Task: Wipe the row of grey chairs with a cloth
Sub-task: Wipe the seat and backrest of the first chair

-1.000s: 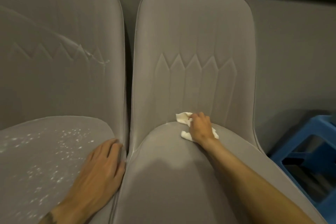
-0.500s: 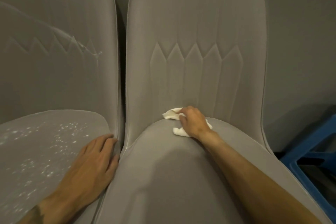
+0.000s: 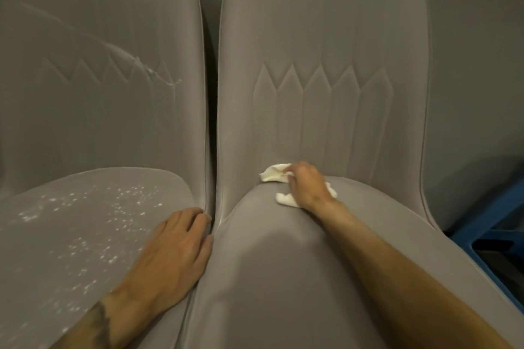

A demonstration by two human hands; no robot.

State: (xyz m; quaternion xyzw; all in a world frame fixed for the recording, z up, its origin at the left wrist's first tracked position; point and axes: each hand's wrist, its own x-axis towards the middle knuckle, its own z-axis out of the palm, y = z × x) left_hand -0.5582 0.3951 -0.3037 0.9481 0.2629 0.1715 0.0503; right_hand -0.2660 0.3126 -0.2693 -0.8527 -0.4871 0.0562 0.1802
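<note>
- No text, label, brand, number or sign can be read anywhere in the view.
- The speckled grey chair (image 3: pixel 99 122) and the clean grey chair (image 3: pixel 326 22) beside it show only stitched seams on their backrests, no lettering.
- The cloth (image 3: pixel 272 176) is plain white, with no print showing.
- The dark mark (image 3: pixel 95 323) on the left forearm is too blurred to tell whether it holds any writing.
</note>
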